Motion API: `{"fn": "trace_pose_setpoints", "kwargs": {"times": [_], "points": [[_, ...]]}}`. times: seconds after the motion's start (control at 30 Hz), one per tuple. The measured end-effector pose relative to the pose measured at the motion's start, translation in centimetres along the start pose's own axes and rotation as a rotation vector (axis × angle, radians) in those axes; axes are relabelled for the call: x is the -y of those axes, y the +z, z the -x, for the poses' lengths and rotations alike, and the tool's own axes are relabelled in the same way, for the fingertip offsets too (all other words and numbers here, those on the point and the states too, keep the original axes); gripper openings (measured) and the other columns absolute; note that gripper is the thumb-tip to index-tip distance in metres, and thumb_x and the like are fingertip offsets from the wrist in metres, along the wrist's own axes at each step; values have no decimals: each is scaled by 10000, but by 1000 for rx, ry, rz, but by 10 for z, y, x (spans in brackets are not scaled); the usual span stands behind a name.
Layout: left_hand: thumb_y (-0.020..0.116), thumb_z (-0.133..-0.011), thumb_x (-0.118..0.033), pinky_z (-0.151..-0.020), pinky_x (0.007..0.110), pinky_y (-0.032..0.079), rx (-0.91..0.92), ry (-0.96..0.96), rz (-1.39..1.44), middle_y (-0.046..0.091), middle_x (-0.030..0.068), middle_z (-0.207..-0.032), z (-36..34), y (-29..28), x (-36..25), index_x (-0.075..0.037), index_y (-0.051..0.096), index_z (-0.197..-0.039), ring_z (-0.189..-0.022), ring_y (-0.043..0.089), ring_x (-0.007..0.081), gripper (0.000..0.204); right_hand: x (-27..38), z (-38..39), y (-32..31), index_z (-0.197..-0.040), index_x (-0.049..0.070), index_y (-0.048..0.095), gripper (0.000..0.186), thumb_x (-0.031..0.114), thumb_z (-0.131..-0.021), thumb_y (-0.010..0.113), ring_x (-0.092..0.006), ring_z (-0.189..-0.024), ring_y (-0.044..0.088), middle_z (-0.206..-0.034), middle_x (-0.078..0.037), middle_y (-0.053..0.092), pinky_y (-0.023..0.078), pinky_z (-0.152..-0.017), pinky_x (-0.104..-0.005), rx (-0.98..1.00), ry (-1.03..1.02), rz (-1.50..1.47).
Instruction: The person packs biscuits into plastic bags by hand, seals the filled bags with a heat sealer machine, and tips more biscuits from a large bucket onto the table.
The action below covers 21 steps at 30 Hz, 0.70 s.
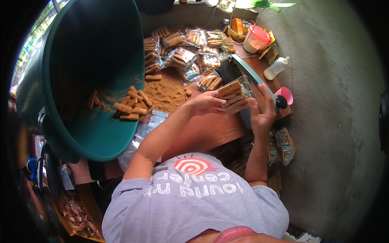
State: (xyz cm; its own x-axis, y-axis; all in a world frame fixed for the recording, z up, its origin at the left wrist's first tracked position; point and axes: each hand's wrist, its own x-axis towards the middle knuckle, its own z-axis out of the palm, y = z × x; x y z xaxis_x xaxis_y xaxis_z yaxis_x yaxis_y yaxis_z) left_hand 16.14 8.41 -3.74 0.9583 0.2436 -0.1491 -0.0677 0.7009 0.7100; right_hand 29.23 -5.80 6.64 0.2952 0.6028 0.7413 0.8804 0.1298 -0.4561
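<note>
My left hand [208, 102] grips a clear bag [236, 95] of brown biscuit sticks, held tilted above the table. My right hand [261, 109] is raised at the bag's right end, fingers apart; whether a fingertip touches the plastic I cannot tell. Beside it runs the light-teal arm [249, 71] of what looks like a sealer, with a black knob [281, 101]. Behind, several filled bags [180, 58] are heaped. Loose sticks [131, 106] lie at the mouth of a large green tub [101, 146], beside a mound of crumbs [164, 91].
The wooden table [202, 135] also bears flattened printed wrappers [156, 119], a pink-lidded container [256, 39], a white-filled bottle [276, 67] and a pink cup [285, 93]. A concrete wall [332, 121] rises at the right. More packs [283, 146] sit below the table's right side.
</note>
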Motion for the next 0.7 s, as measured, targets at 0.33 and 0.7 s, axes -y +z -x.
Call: {"fn": "trace_pose_setpoints", "kwargs": {"times": [0.33,0.7], "points": [[602,-866,-121,-841,252,468,-594,448,-410,596,59,-1097,147,-14,-27,-51,508,-1185,-959,580,115,339,-10,42,81,-1117,16,550,320,180,-854,631,-71,-773,581,-849,-36,620,494,-636,-233,1325,531,-682],[579,-873,-99,-781,231,463,-816,585,-344,642,46,-990,181,-15,7,-49,587,-1068,-867,602,110,201,14,64,168,-997,89,648,255,250,-802,679,-185,-736,589,-812,-69,606,464,-614,-323,889,224,-552]]}}
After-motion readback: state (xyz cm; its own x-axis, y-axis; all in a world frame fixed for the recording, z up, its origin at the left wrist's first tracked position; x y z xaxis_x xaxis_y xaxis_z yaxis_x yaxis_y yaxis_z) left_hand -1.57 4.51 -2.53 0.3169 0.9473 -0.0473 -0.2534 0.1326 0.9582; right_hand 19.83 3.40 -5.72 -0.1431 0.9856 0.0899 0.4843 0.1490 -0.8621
